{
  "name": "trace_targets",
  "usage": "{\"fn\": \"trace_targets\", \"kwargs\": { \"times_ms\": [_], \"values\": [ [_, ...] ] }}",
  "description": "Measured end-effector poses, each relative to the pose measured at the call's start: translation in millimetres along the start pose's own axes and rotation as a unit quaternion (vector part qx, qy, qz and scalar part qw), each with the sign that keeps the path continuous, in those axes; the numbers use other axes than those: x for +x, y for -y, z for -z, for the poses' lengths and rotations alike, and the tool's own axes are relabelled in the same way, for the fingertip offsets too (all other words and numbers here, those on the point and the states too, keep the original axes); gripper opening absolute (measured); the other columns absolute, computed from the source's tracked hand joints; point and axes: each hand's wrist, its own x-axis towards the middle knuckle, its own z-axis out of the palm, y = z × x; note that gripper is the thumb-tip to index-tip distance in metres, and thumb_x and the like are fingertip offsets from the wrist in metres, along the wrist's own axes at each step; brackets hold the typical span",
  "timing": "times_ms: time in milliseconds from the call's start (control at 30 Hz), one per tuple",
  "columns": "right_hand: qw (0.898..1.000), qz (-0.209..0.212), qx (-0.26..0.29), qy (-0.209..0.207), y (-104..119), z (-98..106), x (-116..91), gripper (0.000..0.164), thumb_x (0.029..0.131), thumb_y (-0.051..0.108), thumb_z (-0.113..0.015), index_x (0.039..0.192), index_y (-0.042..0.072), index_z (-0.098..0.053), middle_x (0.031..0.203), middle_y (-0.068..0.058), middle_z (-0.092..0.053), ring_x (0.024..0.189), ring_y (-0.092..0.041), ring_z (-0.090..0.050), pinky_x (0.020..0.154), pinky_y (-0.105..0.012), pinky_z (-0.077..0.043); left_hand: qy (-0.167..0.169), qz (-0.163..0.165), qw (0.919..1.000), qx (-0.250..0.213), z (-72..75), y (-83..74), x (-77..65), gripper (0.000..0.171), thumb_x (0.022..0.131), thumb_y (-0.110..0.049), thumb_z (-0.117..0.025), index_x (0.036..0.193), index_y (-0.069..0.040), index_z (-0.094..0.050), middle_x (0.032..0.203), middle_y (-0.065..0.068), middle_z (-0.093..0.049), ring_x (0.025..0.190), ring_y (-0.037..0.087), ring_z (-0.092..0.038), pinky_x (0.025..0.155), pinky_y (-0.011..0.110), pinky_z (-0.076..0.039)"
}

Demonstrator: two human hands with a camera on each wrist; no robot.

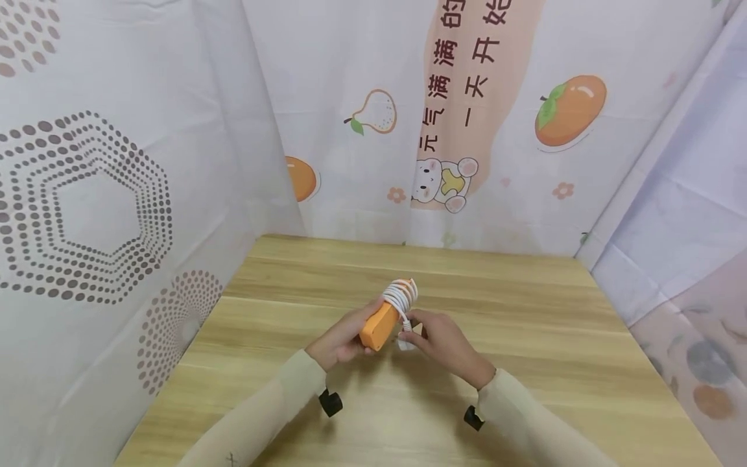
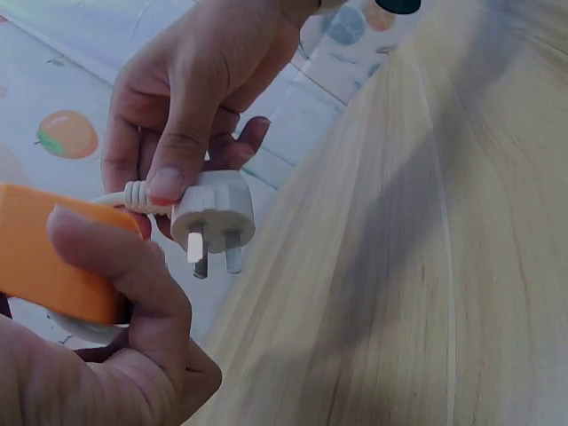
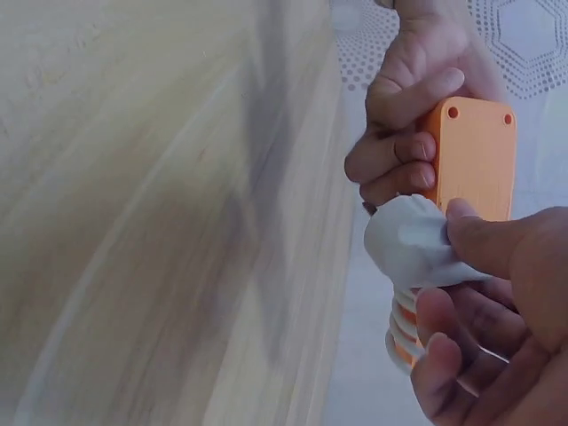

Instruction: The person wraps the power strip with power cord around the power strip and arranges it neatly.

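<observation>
An orange power strip (image 1: 378,327), an oblong block with no sockets facing the cameras, is held above the table. White cord (image 1: 399,296) is wound in several loops around its far end. My left hand (image 1: 345,335) grips the near part of the strip, its thumb lying along one side in the left wrist view. Between thumb and fingers, my right hand (image 1: 441,342) pinches the white plug (image 2: 213,206) by its cord end. Flat metal prongs (image 2: 233,255) point down and away from the fingers there. Two small holes show on the strip's end in the right wrist view.
Beneath both hands lies a wood-grain table (image 1: 280,279). Patterned white curtains (image 1: 327,78) hang at the back and on both sides. A small black device (image 1: 331,403) sits at the left cuff, and another (image 1: 473,418) at the right cuff.
</observation>
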Motion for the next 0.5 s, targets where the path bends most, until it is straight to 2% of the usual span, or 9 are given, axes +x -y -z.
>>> {"fn": "trace_targets", "kwargs": {
  "times_ms": [100,200,267,367,433,500],
  "values": [
    [1.000,-0.015,-0.007,-0.018,4.3,-2.4,-1.7,0.027,0.089,0.027,-0.082,0.106,0.010,-0.071,0.082,0.002,-0.073,0.051,0.002,-0.044,0.048,-0.021,-0.040,0.005,0.004,0.9999,0.011,-0.4,-0.9,-1.3,0.071,0.097,-0.069,-0.053,0.121,-0.002,-0.057,0.084,0.005,-0.060,0.062,0.011,-0.055,0.042,0.020,-0.039],
    [0.999,-0.041,-0.003,-0.036,6.9,-5.1,-4.0,0.033,0.086,0.030,-0.084,0.104,0.010,-0.065,0.092,-0.001,-0.077,0.056,0.002,-0.049,0.051,-0.021,-0.043,0.007,0.005,0.9998,0.020,0.0,-2.2,-1.5,0.073,0.095,-0.070,-0.056,0.119,-0.002,-0.059,0.084,0.005,-0.061,0.062,0.011,-0.055,0.042,0.020,-0.039],
    [0.998,-0.052,-0.002,-0.042,7.2,-5.8,-5.8,0.034,0.084,0.030,-0.086,0.099,0.011,-0.061,0.083,-0.001,-0.074,0.056,0.000,-0.048,0.052,-0.022,-0.042,0.003,0.006,0.9996,0.027,1.0,-2.8,-1.3,0.072,0.094,-0.069,-0.059,0.117,-0.002,-0.059,0.083,0.005,-0.061,0.060,0.011,-0.055,0.042,0.020,-0.039],
    [0.998,-0.050,-0.022,-0.035,4.8,-8.4,-7.5,0.033,0.082,0.029,-0.087,0.085,0.015,-0.057,0.069,0.006,-0.062,0.055,-0.003,-0.044,0.050,-0.024,-0.039,-0.010,0.007,0.9991,0.040,2.8,-3.5,-1.5,0.068,0.093,-0.067,-0.063,0.112,-0.002,-0.061,0.080,0.004,-0.061,0.059,0.011,-0.054,0.042,0.021,-0.039],
    [0.998,-0.035,-0.041,-0.020,2.5,-10.6,-7.9,0.032,0.083,0.029,-0.086,0.079,0.018,-0.056,0.067,0.006,-0.054,0.057,-0.004,-0.041,0.052,-0.024,-0.037,-0.018,0.003,0.9982,0.056,3.3,-5.2,-1.6,0.067,0.091,-0.066,-0.065,0.110,-0.002,-0.063,0.078,0.003,-0.060,0.058,0.011,-0.053,0.042,0.022,-0.039],
    [0.998,-0.020,-0.055,-0.007,0.3,-13.7,-6.9,0.028,0.085,0.027,-0.085,0.075,0.019,-0.059,0.071,0.007,-0.055,0.060,-0.004,-0.043,0.054,-0.024,-0.039,-0.021,-0.012,0.9959,0.088,2.8,-8.2,-1.2,0.066,0.090,-0.065,-0.067,0.107,-0.002,-0.065,0.075,0.003,-0.058,0.055,0.011,-0.049,0.042,0.023,-0.038]
  ]
}}
